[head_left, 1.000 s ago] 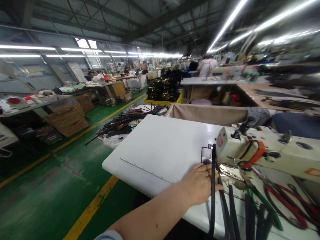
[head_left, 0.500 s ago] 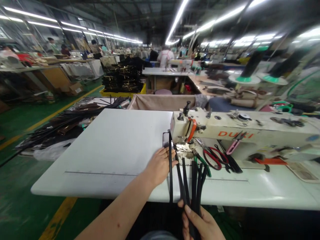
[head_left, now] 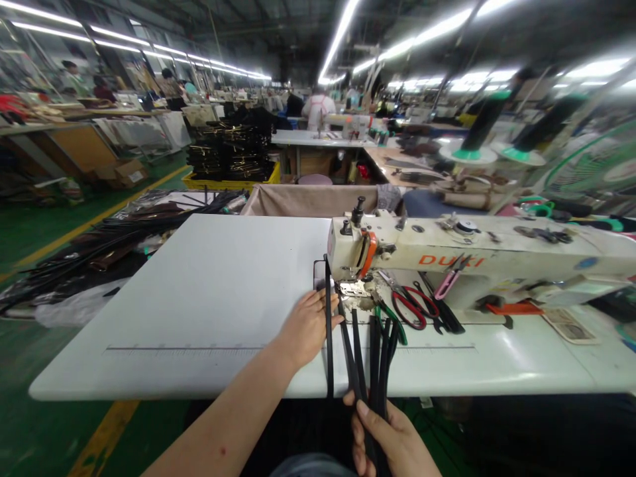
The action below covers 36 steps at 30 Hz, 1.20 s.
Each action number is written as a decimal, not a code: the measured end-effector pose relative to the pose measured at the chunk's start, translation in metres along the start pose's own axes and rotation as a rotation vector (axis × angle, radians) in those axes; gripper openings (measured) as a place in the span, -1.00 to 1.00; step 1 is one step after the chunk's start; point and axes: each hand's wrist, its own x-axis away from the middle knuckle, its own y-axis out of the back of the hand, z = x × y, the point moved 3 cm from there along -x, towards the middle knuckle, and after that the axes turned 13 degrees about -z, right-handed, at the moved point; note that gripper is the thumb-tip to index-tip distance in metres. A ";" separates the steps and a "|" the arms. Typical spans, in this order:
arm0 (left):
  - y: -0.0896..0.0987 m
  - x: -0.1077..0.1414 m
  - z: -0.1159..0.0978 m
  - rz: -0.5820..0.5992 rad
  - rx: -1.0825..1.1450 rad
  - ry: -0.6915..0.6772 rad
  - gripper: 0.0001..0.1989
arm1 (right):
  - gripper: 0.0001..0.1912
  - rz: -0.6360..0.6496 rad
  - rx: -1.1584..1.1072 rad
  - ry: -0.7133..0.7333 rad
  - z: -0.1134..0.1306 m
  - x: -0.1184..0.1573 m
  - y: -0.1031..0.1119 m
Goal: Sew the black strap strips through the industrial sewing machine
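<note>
My left hand (head_left: 305,326) lies flat on the white sewing table, fingers stretched toward the needle area of a sewing machine (head_left: 397,245). A narrow black strap (head_left: 328,344) runs down across its fingers and over the table's front edge. The fingertips and thumb are beside another black strip (head_left: 346,334) that leads up to the metal needle plate (head_left: 355,289); finger contact with it is hard to make out. Below the table edge, my right hand (head_left: 385,434) is closed around a bundle of black strips (head_left: 377,364), whose upper ends fan out over the table.
Red-handled scissors (head_left: 416,308), green-handled pliers (head_left: 397,324) and a pink-handled cutter (head_left: 448,283) lie at the machine. Beyond stands a beige cloth-lined bin (head_left: 313,199). Black pieces fill a yellow crate (head_left: 228,182). Dark strips (head_left: 114,245) are heaped at left. A person (head_left: 318,109) sits farther back.
The whole view has shifted, so the table and machine appear a little farther left. Both hands keep nearly the same pose at the strips.
</note>
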 end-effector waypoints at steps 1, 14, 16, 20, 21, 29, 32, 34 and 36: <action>0.000 0.000 0.000 -0.001 0.001 -0.002 -0.67 | -0.41 0.001 0.002 0.001 0.000 0.000 0.000; 0.001 0.000 0.000 -0.006 0.009 -0.012 -0.68 | -0.40 -0.010 0.016 0.003 -0.001 0.001 0.000; 0.001 0.000 0.000 -0.003 0.007 -0.006 -0.68 | -0.40 -0.010 0.018 0.007 0.000 0.001 0.000; 0.000 0.001 0.000 -0.006 0.015 -0.002 -0.68 | -0.40 -0.013 0.025 0.005 0.001 0.001 0.000; 0.000 0.001 0.000 -0.005 0.015 0.002 -0.67 | -0.40 -0.015 0.025 0.004 0.001 0.001 0.000; -0.001 0.001 0.001 0.003 0.007 0.003 -0.67 | -0.40 -0.026 0.021 0.004 0.001 0.000 -0.001; -0.002 0.001 0.001 0.000 0.002 0.006 -0.66 | -0.39 -0.023 0.009 0.000 0.001 0.000 -0.001; -0.002 0.001 0.001 0.004 0.002 0.007 -0.65 | -0.41 -0.018 0.007 0.002 0.002 0.000 -0.001; -0.002 0.002 0.002 0.005 0.009 0.009 -0.66 | -0.43 -0.016 0.007 0.002 0.004 0.000 -0.002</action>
